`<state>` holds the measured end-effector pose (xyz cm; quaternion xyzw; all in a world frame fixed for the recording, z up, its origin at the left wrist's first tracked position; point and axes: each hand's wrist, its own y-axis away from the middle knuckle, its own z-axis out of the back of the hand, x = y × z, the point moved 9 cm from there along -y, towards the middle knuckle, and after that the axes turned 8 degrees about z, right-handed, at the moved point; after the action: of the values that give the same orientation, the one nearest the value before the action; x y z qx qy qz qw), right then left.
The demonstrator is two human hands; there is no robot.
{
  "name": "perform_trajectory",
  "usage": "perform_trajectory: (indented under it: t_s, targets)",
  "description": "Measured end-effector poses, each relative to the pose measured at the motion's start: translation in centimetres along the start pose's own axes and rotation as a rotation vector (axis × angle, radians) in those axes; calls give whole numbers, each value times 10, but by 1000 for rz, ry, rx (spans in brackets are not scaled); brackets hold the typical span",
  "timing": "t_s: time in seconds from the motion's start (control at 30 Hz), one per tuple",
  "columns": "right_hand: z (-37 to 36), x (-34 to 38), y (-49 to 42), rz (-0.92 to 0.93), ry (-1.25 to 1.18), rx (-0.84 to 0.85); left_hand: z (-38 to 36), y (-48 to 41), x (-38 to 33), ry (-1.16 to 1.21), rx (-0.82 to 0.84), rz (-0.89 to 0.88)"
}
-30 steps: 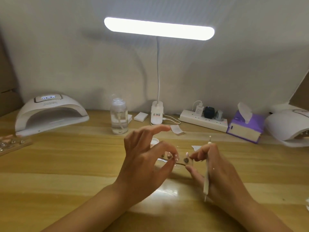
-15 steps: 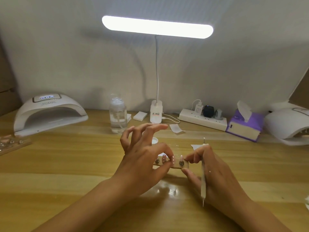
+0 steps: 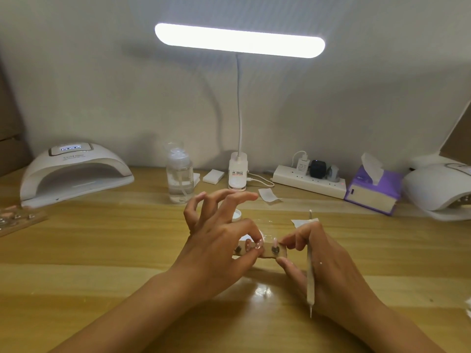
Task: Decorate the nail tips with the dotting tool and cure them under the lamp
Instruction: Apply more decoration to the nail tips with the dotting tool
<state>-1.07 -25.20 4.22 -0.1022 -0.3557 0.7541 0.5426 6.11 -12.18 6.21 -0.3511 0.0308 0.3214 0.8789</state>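
The small beige strip of nail tips (image 3: 266, 254), pinched between left hand (image 3: 216, 253) and right hand (image 3: 331, 271), now sits lower, face upturned; the left fingers (image 3: 195, 212) curl apart.

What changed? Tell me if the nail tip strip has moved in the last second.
Yes. The nail tip strip has shifted slightly left and lower in view, judged against the desk lamp base.

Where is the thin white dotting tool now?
Head view, right of centre: the right hand holds the thin white dotting tool beside the tan nail-tip strip.
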Motion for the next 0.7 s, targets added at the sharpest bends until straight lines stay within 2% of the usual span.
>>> perform_trajectory:
  t_s: [0.4, 0.7]
  targets:
    - [2, 2, 0, 14, -14, -11, -4, 1, -3, -38, -11, -27]
    - [0, 0, 1, 12, -9, -21, -1, 1, -5, -71, -19, 28]
